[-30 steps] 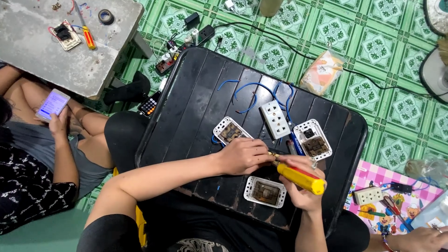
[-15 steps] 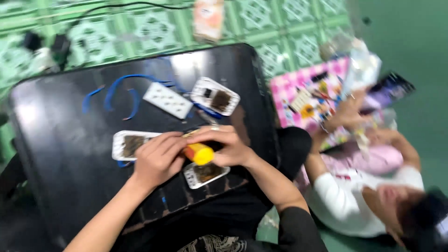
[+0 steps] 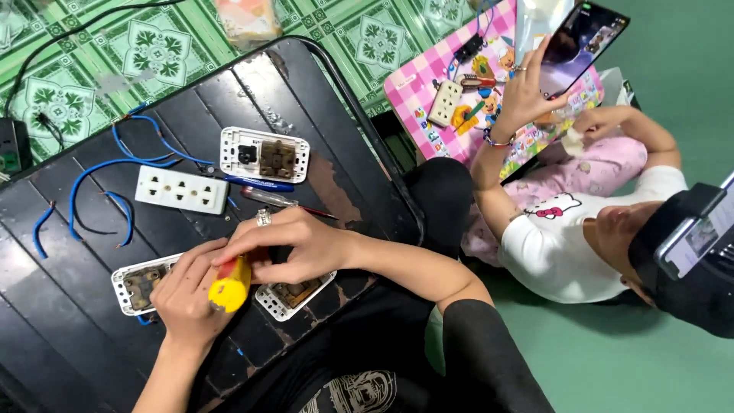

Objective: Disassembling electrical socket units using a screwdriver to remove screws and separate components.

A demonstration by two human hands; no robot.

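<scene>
Fingers (image 3: 229, 256) of both hands curl shut around a yellow-handled screwdriver (image 3: 229, 284) at lower left of the frame. Beneath lies the black table (image 3: 306, 84), then two open switch boxes (image 3: 141, 284), one under each hand. Left hand (image 3: 187, 298) wraps the handle; right hand (image 3: 294, 245) pinches its upper end. Its long axis runs lower left to upper right, butt toward the viewer. Since the previous frame the view has swung and the hands sit further left.
</scene>
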